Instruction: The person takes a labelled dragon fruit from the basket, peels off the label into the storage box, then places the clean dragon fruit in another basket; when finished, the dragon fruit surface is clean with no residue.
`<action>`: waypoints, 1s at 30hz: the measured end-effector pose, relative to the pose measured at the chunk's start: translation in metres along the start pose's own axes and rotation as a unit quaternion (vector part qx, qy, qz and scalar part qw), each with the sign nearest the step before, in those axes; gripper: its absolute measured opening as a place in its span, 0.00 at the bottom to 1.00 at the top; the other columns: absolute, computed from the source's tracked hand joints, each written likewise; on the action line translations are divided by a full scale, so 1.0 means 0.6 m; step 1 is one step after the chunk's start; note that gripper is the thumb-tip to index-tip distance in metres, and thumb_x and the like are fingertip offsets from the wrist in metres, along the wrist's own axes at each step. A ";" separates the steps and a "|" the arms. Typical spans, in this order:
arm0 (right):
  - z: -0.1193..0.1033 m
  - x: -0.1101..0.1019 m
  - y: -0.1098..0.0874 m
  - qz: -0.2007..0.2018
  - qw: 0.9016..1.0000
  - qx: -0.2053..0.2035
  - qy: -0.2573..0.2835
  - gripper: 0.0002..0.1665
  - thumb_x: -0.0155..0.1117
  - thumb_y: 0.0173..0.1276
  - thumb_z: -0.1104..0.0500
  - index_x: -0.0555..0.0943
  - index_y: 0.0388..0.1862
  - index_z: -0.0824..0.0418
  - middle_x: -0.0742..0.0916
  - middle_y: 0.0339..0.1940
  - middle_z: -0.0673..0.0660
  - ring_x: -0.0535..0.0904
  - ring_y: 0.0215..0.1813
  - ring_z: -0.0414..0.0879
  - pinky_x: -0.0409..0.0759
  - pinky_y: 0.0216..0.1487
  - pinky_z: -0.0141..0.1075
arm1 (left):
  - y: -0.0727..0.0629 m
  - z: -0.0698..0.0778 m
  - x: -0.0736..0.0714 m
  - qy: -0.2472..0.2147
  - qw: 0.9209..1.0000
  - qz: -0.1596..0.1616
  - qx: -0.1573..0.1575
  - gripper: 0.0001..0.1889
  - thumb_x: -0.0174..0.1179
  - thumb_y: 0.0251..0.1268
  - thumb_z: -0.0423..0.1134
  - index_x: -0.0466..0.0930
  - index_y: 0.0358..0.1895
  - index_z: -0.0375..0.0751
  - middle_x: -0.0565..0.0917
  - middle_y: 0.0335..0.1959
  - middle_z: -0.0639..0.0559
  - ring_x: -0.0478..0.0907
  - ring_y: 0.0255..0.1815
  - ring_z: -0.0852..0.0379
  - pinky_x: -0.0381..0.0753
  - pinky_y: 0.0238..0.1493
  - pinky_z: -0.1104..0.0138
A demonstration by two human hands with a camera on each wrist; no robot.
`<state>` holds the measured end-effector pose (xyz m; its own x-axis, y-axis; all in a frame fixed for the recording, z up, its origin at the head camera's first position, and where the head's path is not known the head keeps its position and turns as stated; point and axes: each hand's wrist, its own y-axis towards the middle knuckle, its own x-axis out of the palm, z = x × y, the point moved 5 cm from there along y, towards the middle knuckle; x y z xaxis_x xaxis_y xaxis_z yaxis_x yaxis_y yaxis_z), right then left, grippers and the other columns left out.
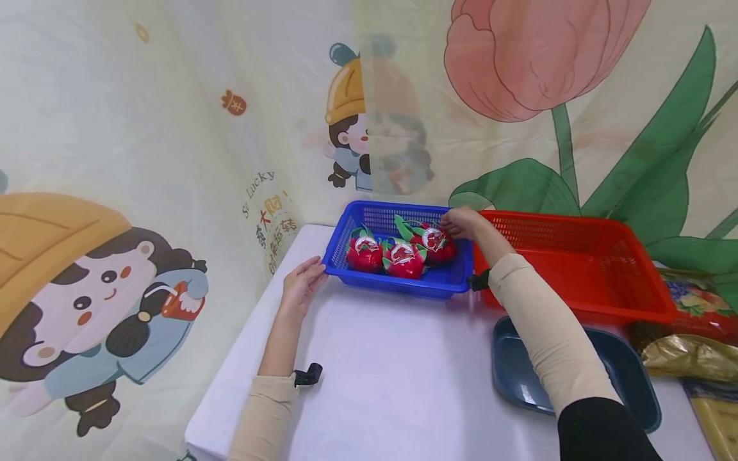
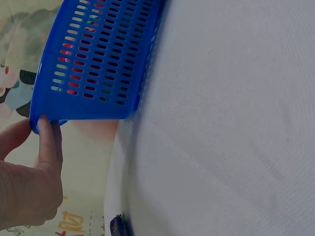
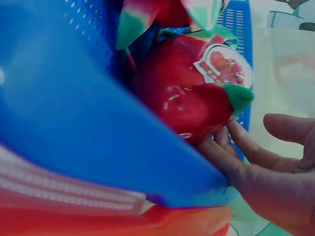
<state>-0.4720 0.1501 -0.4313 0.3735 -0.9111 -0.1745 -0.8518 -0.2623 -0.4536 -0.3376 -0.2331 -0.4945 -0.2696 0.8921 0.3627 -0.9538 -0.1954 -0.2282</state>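
Three red dragon fruits with green-tipped scales and round stickers lie in a blue perforated basket (image 1: 398,289): a left one (image 1: 363,259), a middle one (image 1: 403,269) and a right one (image 1: 441,250). My left hand (image 1: 302,286) pinches the basket's left front corner, thumb and fingertips at the rim in the left wrist view. At the basket's right end, my right hand (image 1: 463,224) reaches in over the rim. In the right wrist view its fingers (image 3: 256,152) touch the right dragon fruit from beside and below, while the thumb stands apart.
A red basket (image 1: 571,307) adjoins the blue one on the right. In front of it sits a dark blue tray (image 1: 513,384), partly covered by my right forearm. Gold and colourful packages (image 1: 692,355) lie at the right edge. A printed curtain (image 1: 277,115) hangs behind the white table.
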 end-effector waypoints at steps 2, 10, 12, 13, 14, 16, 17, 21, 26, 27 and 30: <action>0.000 0.000 0.003 -0.022 0.999 0.000 0.023 0.33 0.39 0.86 0.62 0.51 0.82 0.76 0.59 0.83 0.73 0.52 0.84 0.67 0.51 0.84 0.54 | 0.001 0.000 -0.001 -0.001 1.000 -0.002 0.001 0.28 0.59 0.74 0.24 0.67 0.74 0.26 0.81 0.63 0.38 0.88 0.44 0.60 0.84 0.60 0.65; 0.008 0.003 0.020 -0.017 1.000 -0.013 -0.019 0.32 0.46 0.83 0.67 0.55 0.79 0.80 0.61 0.81 0.76 0.56 0.82 0.67 0.55 0.82 0.58 | 0.004 -0.002 -0.006 0.010 1.000 -0.007 0.005 0.26 0.61 0.74 0.26 0.70 0.73 0.26 0.86 0.54 0.42 0.89 0.43 0.58 0.86 0.58 0.60; 0.009 0.004 0.023 0.004 0.999 -0.013 -0.051 0.30 0.49 0.82 0.68 0.60 0.78 0.78 0.64 0.80 0.74 0.58 0.82 0.65 0.57 0.81 0.61 | 0.005 -0.003 -0.008 0.012 1.000 -0.006 0.005 0.26 0.61 0.74 0.26 0.70 0.72 0.26 0.86 0.55 0.41 0.89 0.43 0.57 0.86 0.57 0.60; 0.009 0.005 0.024 0.010 0.998 -0.013 -0.065 0.30 0.49 0.82 0.68 0.60 0.78 0.78 0.65 0.80 0.74 0.58 0.82 0.65 0.57 0.80 0.63 | 0.005 -0.004 -0.009 0.012 1.000 -0.006 0.004 0.26 0.61 0.74 0.27 0.70 0.72 0.26 0.85 0.56 0.41 0.89 0.43 0.57 0.86 0.57 0.60; 0.009 0.005 0.024 0.017 0.997 -0.011 -0.078 0.30 0.49 0.82 0.68 0.61 0.78 0.77 0.65 0.80 0.74 0.58 0.82 0.65 0.57 0.79 0.65 | 0.005 -0.004 -0.009 0.013 1.000 -0.007 0.002 0.26 0.61 0.74 0.27 0.70 0.72 0.26 0.85 0.57 0.40 0.89 0.43 0.57 0.86 0.57 0.61; 0.011 0.005 0.024 0.026 0.995 -0.007 -0.092 0.29 0.49 0.81 0.69 0.63 0.77 0.77 0.65 0.79 0.74 0.57 0.82 0.64 0.57 0.78 0.68 | 0.006 -0.007 -0.010 0.013 1.000 -0.009 -0.002 0.26 0.62 0.74 0.27 0.70 0.73 0.26 0.83 0.61 0.37 0.89 0.44 0.57 0.86 0.57 0.61; 0.012 0.003 0.024 0.028 0.995 -0.006 -0.098 0.29 0.49 0.81 0.69 0.63 0.77 0.77 0.66 0.79 0.74 0.57 0.82 0.65 0.57 0.77 0.69 | 0.006 -0.009 -0.010 0.014 1.000 -0.009 -0.005 0.26 0.62 0.74 0.27 0.70 0.72 0.27 0.82 0.63 0.36 0.89 0.44 0.57 0.86 0.57 0.61; 0.012 0.002 0.026 0.023 0.993 -0.009 -0.116 0.28 0.49 0.81 0.68 0.65 0.77 0.74 0.67 0.79 0.74 0.58 0.82 0.66 0.61 0.75 0.70 | 0.003 -0.011 -0.009 0.019 1.000 -0.008 -0.007 0.27 0.63 0.74 0.29 0.71 0.73 0.28 0.78 0.68 0.33 0.89 0.46 0.57 0.86 0.57 0.61; 0.005 -0.004 0.027 0.060 0.987 -0.012 -0.146 0.26 0.52 0.80 0.67 0.72 0.75 0.67 0.72 0.76 0.69 0.65 0.77 0.65 0.71 0.71 0.66 | 0.001 -0.008 -0.005 0.022 1.000 -0.018 -0.005 0.27 0.63 0.74 0.29 0.70 0.73 0.29 0.76 0.70 0.32 0.89 0.48 0.57 0.85 0.59 0.61; 0.003 -0.004 0.027 0.074 0.985 -0.011 -0.155 0.26 0.53 0.80 0.66 0.74 0.74 0.66 0.73 0.76 0.69 0.67 0.76 0.65 0.74 0.69 0.65 | 0.001 -0.007 -0.004 0.021 1.000 -0.019 -0.006 0.27 0.63 0.74 0.29 0.70 0.73 0.29 0.76 0.70 0.32 0.88 0.48 0.57 0.85 0.59 0.61; -0.003 -0.002 0.024 0.106 0.979 -0.011 -0.172 0.24 0.55 0.79 0.64 0.78 0.72 0.62 0.76 0.73 0.67 0.72 0.69 0.63 0.80 0.63 0.60 | 0.001 -0.005 -0.007 0.018 1.000 -0.014 -0.008 0.27 0.63 0.74 0.29 0.71 0.73 0.29 0.77 0.70 0.33 0.88 0.48 0.57 0.85 0.59 0.61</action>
<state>-0.4855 0.1469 -0.4362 0.2855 -0.7856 -0.5489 -0.9300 -0.0888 -0.3567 -0.3369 -0.2357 -0.4987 -0.2380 0.9109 0.3370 -0.9584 -0.1639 -0.2338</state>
